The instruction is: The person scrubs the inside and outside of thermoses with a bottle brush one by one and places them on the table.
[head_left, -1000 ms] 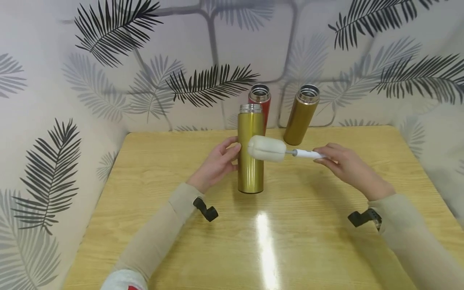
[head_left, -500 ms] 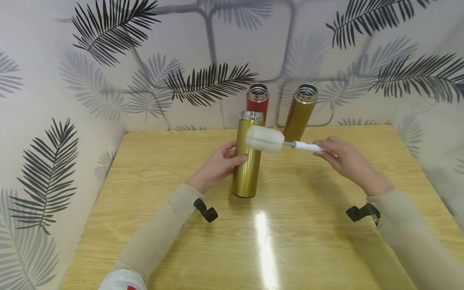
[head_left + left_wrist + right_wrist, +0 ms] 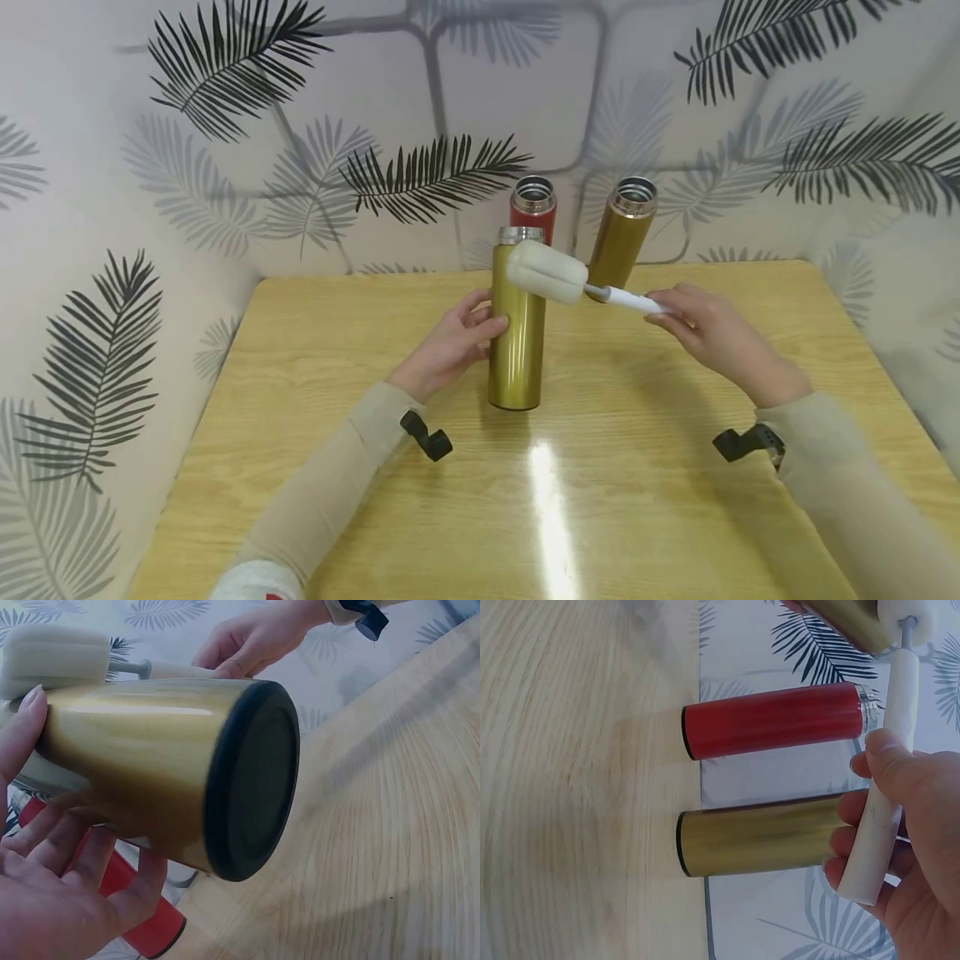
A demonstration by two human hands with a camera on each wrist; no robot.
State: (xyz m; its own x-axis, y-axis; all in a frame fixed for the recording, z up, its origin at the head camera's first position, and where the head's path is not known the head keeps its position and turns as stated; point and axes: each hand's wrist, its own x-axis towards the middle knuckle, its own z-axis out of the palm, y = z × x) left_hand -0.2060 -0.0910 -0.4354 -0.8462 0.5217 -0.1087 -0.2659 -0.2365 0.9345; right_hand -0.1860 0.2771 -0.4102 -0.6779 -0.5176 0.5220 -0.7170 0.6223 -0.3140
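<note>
One held bottle (image 3: 142,742) shows its underside (image 3: 262,784) only from the left wrist.

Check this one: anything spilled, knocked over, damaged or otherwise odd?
Nothing stands out. The red flask and rear gold flask stand upright; the left hand holds the front gold flask, the right hand the brush. No spill or damage shows.

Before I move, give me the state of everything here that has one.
Shiny yellow-gold cylindrical bottle: uncapped, held clear of the pale wooden table.
White-handled brush with cream sponge head: outside the bottles; wet or dry, cannot tell.
Red cylindrical bottle with steel neck: uncapped, standing upright.
Darker gold cylindrical bottle with steel neck: uncapped, standing upright.
Left hand: gripping the yellow-gold bottle.
Right hand: gripping the brush.
</note>
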